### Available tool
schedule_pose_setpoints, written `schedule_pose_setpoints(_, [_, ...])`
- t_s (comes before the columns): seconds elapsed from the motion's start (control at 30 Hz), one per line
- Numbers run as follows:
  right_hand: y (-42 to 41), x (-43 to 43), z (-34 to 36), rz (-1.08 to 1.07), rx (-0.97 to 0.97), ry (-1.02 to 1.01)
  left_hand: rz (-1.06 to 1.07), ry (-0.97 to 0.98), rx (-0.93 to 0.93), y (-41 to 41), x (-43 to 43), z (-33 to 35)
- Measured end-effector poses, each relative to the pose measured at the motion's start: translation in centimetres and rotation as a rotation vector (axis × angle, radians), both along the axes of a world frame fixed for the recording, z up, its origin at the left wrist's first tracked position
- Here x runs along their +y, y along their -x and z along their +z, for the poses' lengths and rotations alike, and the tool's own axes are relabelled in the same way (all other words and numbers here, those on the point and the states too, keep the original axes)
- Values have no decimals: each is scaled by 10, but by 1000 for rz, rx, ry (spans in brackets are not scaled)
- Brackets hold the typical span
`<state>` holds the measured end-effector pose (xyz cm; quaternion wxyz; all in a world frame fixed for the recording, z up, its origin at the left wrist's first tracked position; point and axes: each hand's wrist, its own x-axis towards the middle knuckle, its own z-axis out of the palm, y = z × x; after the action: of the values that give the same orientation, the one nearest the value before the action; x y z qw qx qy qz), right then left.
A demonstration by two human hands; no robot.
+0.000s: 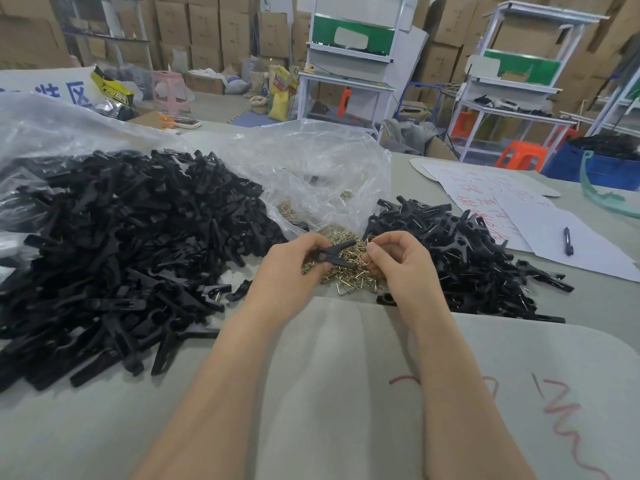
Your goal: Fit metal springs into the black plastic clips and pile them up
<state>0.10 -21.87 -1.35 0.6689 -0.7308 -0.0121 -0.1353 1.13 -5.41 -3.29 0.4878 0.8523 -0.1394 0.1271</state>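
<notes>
— What lies on the worktop point(104, 427), nearest the person?
— It is grey-green, with a white sheet point(346, 393) scrawled in red and both forearms stretched over it. Just past the sheet's edge, the left hand point(287, 268) grips a black clip point(334, 254). The fingers curl round its tail and its two prongs point right.
— And the other one?
— The right hand point(398, 265) pinches a thin wire spring point(367, 252) between thumb and fingertips, just beside the clip's open end. I can't tell whether the two touch.
— What's under them?
— A heap of brassy springs point(346, 275), at the mouth of a clear plastic bag point(311, 161).
— And the other clips?
— A big mound of black clips point(121, 244) sits to the left on more clear plastic. A smaller pile point(467, 254) sits to the right, with wire glinting among the clips.
— Further back?
— On the right are papers point(502, 202) with red writing and a dark pen point(568, 241). Beyond those stand white shelving point(349, 64), an orange stool point(519, 155) and stacked cardboard boxes point(207, 22) along the wall.
</notes>
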Motion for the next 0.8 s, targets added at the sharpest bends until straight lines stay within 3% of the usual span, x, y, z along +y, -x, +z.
schedule_pose_setpoints(0.2, [2, 3, 0, 21, 35, 165, -28, -25, -15, 0, 0, 0])
schedule_pose_setpoints(0.37, [1, 3, -2, 30, 42, 127, -72, -39, -15, 2, 0, 1])
schedule_pose_setpoints(0.47, [1, 2, -3, 87, 90, -42, -104, -5, -21, 2, 2, 4])
schedule_pose_setpoints(0.6, [1, 2, 0, 293, 293, -468, -177, 203, 24, 5, 1, 10])
schedule_pose_setpoints(0.7, [3, 4, 0, 490, 481, -590, -219, 235, 15, 7, -1, 13])
schedule_pose_setpoints(0.8, [3, 4, -2, 534, 494, -601, -198, 165, -55, 9, -1, 14])
